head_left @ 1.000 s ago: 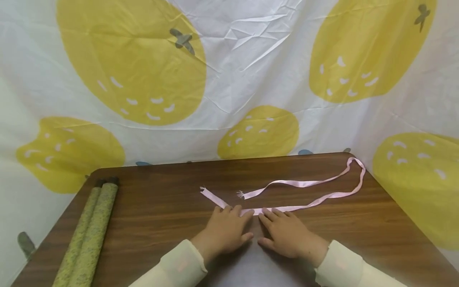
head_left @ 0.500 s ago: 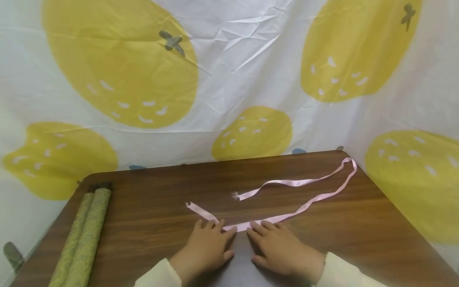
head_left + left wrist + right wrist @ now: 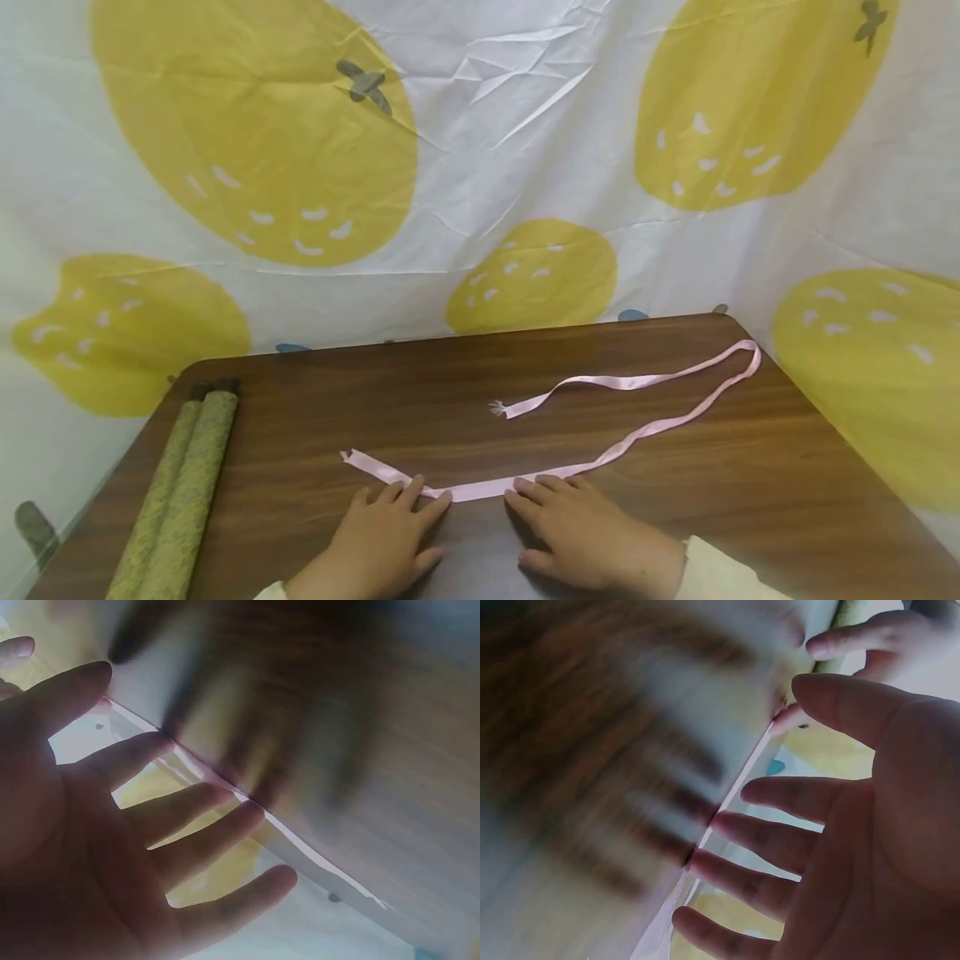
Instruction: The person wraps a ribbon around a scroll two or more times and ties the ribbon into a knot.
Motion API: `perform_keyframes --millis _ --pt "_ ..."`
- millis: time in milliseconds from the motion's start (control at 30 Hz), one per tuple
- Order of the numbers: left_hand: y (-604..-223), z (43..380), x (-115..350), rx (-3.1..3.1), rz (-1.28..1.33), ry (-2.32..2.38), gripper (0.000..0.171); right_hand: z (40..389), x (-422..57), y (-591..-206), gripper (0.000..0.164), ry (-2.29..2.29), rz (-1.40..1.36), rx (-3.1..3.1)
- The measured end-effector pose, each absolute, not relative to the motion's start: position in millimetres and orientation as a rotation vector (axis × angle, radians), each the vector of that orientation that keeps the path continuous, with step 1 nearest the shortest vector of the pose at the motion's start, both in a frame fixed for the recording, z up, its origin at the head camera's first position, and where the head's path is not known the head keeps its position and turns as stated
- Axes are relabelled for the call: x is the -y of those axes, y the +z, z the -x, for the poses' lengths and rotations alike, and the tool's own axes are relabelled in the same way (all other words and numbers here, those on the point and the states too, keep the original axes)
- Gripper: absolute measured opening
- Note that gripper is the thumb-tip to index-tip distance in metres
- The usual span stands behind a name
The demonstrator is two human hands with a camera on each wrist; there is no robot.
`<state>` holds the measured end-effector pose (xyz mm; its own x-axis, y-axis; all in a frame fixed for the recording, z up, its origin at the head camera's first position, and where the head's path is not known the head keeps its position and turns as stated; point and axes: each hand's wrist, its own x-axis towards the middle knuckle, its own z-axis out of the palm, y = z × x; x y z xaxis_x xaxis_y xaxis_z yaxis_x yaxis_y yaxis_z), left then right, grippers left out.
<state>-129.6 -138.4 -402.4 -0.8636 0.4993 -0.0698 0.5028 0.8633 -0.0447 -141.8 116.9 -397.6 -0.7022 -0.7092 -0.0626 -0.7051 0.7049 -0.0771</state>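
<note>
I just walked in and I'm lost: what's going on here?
A person has the left grip and right grip over a brown table, fingers extended and touching a pink ribbon. The stretch between them lies nearly straight. Past the right grip it runs rightward, loops back and finishes in a frayed end; the other end angles off past the left grip. Two patterned rolls lie at the table's left.

The ribbon (image 3: 483, 489) lies on the counter (image 3: 337, 408), running from lower centre rightward, then looping back to centre. The left hand (image 3: 378, 537) and right hand (image 3: 588, 529) are at bottom centre, fingers (image 3: 435, 508) at its near stretch. Two rolls (image 3: 191, 483) lie lower left. The cloth (image 3: 517, 167) hangs behind, across the upper frame.
</note>
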Motion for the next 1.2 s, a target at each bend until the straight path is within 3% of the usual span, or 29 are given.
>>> perform_keyframes --millis 433,800,1000,1200 --pt "-402 121 173 -2.966 -0.612 0.042 0.061 141 -123 -395 0.064 -0.082 1.186 -2.797" --pt "-391 132 102 -3.029 -0.962 -0.089 0.055 142 -118 -404 0.061 -0.039 1.238 -2.807" --pt "-398 137 86 -3.047 -0.975 -0.196 0.049 145 -119 -401 0.061 -0.114 1.279 -2.776" --pt "-402 144 82 -3.081 -1.010 -0.176 0.043 177 -130 -386 0.056 -0.301 1.107 -2.805"
